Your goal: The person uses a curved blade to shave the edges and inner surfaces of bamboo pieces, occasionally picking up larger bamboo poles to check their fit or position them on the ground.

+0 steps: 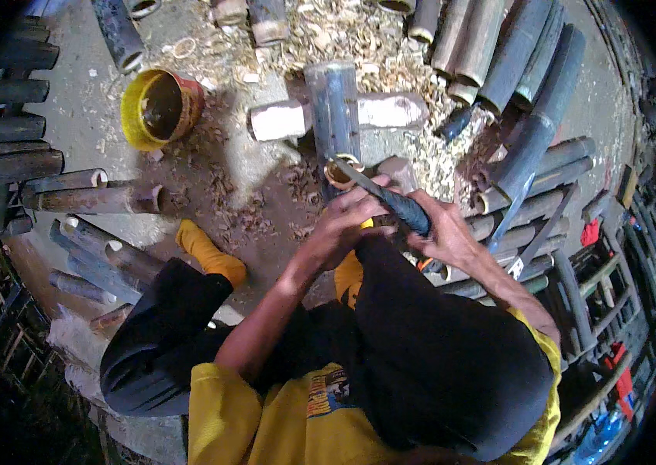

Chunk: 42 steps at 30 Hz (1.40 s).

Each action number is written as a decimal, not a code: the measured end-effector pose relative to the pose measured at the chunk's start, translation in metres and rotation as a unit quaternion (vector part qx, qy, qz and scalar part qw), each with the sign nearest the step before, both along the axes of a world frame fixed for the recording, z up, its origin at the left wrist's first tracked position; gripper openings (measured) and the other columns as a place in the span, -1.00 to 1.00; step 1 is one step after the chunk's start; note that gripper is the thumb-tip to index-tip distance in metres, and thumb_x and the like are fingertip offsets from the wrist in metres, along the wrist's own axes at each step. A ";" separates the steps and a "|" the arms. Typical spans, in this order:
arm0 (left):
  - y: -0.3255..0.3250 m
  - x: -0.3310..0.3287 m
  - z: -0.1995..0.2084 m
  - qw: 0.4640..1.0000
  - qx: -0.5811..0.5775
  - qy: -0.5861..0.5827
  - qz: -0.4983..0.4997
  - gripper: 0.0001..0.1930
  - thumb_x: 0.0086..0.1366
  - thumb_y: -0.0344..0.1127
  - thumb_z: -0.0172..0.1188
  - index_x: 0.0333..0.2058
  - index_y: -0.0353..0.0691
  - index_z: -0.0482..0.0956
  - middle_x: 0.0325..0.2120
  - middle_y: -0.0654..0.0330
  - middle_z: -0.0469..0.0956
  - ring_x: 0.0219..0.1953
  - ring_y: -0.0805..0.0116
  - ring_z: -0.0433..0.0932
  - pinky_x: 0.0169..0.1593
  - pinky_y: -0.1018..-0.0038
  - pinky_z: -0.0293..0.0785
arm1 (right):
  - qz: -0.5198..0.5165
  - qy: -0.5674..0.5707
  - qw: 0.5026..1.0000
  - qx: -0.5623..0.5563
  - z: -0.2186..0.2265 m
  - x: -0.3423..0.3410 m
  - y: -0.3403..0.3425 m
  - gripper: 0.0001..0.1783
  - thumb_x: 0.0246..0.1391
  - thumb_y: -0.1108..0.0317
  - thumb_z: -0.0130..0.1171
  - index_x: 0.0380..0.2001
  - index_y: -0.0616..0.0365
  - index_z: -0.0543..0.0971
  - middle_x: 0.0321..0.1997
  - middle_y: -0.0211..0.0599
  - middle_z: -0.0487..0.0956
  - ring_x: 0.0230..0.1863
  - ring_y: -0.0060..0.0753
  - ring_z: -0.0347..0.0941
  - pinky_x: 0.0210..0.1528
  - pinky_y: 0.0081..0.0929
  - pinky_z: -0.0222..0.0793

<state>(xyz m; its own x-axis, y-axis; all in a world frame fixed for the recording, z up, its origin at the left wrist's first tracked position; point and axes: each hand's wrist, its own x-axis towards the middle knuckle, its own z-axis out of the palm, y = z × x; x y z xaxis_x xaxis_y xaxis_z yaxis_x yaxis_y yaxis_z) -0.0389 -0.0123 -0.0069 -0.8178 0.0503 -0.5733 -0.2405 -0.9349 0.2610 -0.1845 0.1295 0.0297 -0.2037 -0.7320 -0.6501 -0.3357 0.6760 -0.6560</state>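
Note:
A thick grey-green bamboo tube (334,108) lies lengthwise before me, its pale open end facing my body. Its middle rests across a short wooden block (391,111). A knife (407,211) with a long dark handle slants from lower right to upper left, its narrow blade laid at the tube's open rim. My right hand (442,235) is closed round the rear of the handle. Just below the tube's end, my left hand (346,221) is closed about the front of the knife, where handle meets blade; some of its fingers are hidden.
A yellow-rimmed bucket (140,139) stands at the left. Pale shavings (343,35) cover the floor beyond the block. Bamboo tubes are stacked at the left (14,167) and right (514,58). My feet, in yellow socks (215,256), flank the work area.

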 end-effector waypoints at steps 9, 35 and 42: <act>0.071 -0.037 -0.060 0.961 0.191 -0.047 0.197 -0.71 0.31 -0.21 -0.11 -0.06 -0.20 0.32 -0.08 0.19 0.33 0.02 0.35 0.31 0.11 0.33 0.29 | 0.442 0.332 0.829 -0.090 -0.011 -0.069 -0.030 -0.60 -0.14 0.34 0.01 -0.12 0.00 0.33 -0.32 -0.31 0.51 -0.31 -0.31 0.48 -0.41 -0.41 0.41; 0.056 -0.044 -0.046 0.919 0.280 -0.050 0.272 -0.69 0.33 -0.27 -0.17 -0.06 -0.38 0.24 -0.10 0.00 0.36 -0.02 0.25 0.36 0.16 0.42 0.26 | 0.487 0.237 0.840 -0.028 -0.012 -0.084 -0.073 -0.56 -0.17 0.33 0.06 -0.10 -0.01 0.41 -0.52 -0.24 0.51 -0.40 -0.19 0.50 -0.41 -0.28 0.37; 0.025 -0.030 -0.042 0.962 0.151 -0.223 0.046 -0.81 0.24 -0.36 -0.10 -0.23 -0.34 0.34 -0.28 0.05 0.43 -0.20 0.35 0.46 -0.11 0.50 0.43 | 0.186 -0.092 0.978 0.033 -0.051 -0.054 -0.023 -0.61 -0.39 0.44 0.13 -0.31 0.13 0.43 -0.56 -0.07 0.48 -0.46 -0.01 0.45 -0.38 -0.24 0.34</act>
